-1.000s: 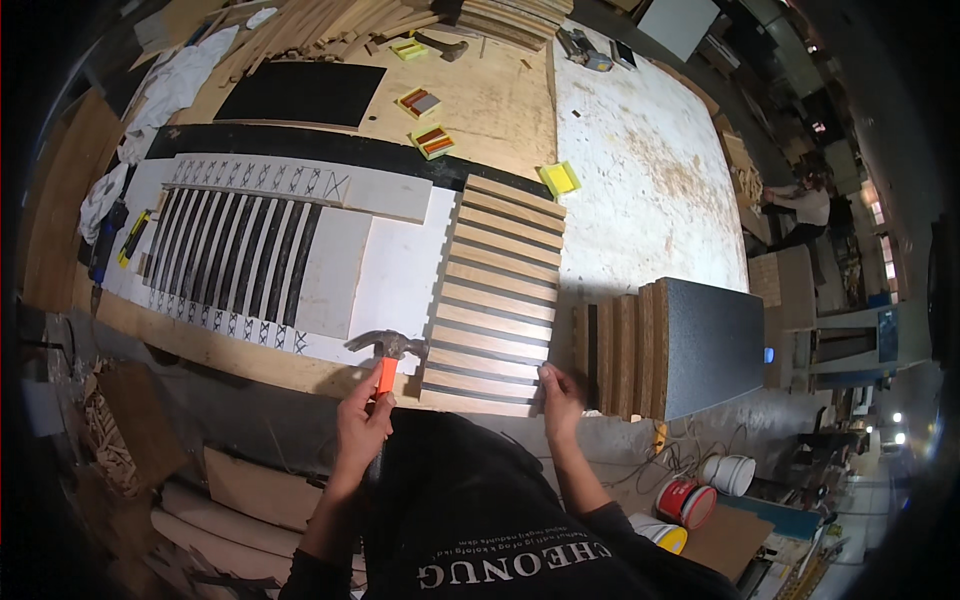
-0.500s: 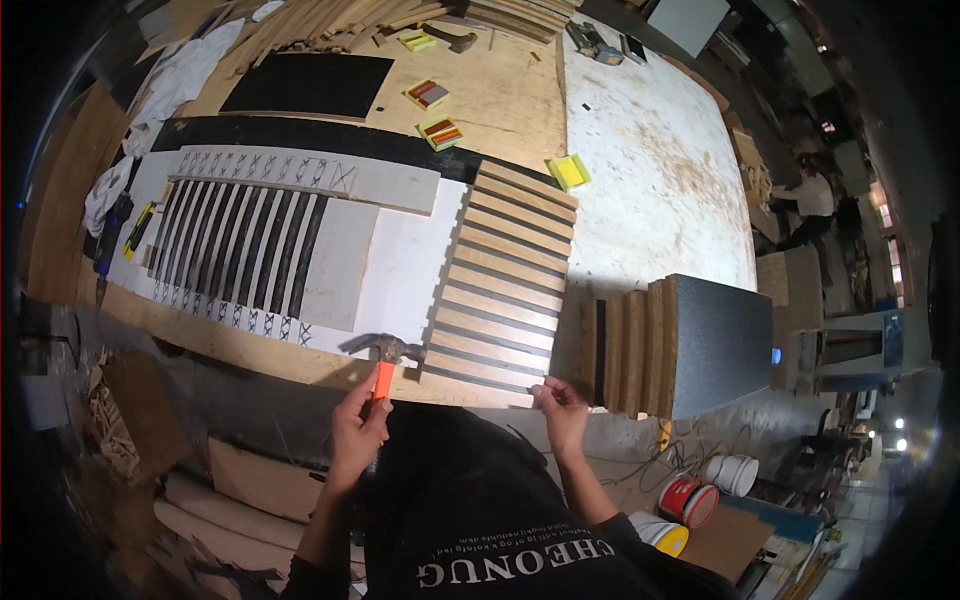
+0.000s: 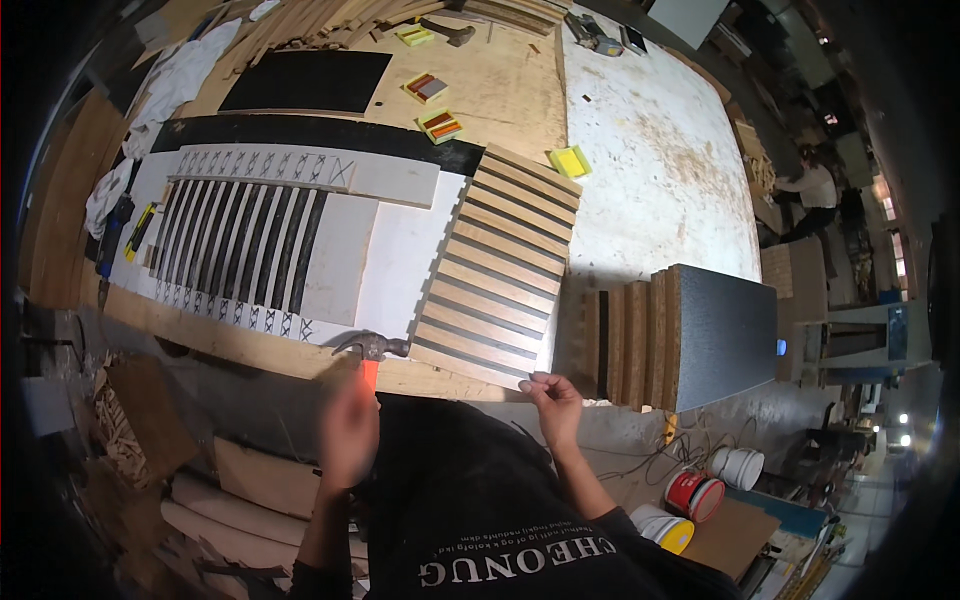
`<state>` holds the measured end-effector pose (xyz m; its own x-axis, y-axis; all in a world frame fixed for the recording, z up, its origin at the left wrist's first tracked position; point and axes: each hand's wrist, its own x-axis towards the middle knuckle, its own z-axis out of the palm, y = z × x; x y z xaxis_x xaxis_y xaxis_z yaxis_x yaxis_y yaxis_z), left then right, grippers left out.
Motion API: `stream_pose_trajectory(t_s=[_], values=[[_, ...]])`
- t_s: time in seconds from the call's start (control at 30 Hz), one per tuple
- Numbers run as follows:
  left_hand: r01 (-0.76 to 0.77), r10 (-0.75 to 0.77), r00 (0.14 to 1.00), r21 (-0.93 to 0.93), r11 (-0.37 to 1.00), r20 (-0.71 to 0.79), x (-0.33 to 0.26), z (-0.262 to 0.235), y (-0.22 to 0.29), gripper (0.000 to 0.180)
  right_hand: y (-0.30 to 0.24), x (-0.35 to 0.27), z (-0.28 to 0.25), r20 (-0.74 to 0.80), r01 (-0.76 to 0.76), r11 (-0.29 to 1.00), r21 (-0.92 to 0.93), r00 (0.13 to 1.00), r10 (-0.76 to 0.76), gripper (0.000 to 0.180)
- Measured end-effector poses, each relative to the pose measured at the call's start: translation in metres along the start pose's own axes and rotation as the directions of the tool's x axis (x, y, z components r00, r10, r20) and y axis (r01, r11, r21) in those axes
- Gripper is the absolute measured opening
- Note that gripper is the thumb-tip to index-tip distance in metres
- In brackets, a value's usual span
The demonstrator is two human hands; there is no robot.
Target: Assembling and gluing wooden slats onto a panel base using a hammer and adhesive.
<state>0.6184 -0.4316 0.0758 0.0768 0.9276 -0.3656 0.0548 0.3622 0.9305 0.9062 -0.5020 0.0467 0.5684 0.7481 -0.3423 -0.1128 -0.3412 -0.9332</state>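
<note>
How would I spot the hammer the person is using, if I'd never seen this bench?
Start at the long workbench and find the slatted wood panel at its near edge. Just left of the panel's near corner, the hammer shows a grey steel claw head over an orange handle, gripped by the blurred left hand. Another hammer lies far back; this is the only one held.

A woodworking shop is showing here: a sawdust-strewn workbench (image 3: 660,170) is lying beyond the hands, timber offcuts (image 3: 250,480) stacking below, paint buckets (image 3: 695,495) sitting rightward.
</note>
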Motion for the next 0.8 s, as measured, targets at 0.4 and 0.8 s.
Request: stream_pose_trajectory(t_s=[0.4, 0.8], values=[[0.009, -0.015, 0.996, 0.071, 0.997, 0.085, 0.004, -0.007, 0.005, 0.046, -0.009, 0.003, -0.004, -0.064, -0.106, 0.994, 0.001, 0.992, 0.106, 0.018], [-0.077, 0.067, 0.995, 0.136, 0.988, 0.073, 0.016, 0.001, 0.022, 0.045, 0.001, -0.001, -0.004, -0.108, -0.09, 0.995, 0.031, 0.99, 0.093, 0.022]])
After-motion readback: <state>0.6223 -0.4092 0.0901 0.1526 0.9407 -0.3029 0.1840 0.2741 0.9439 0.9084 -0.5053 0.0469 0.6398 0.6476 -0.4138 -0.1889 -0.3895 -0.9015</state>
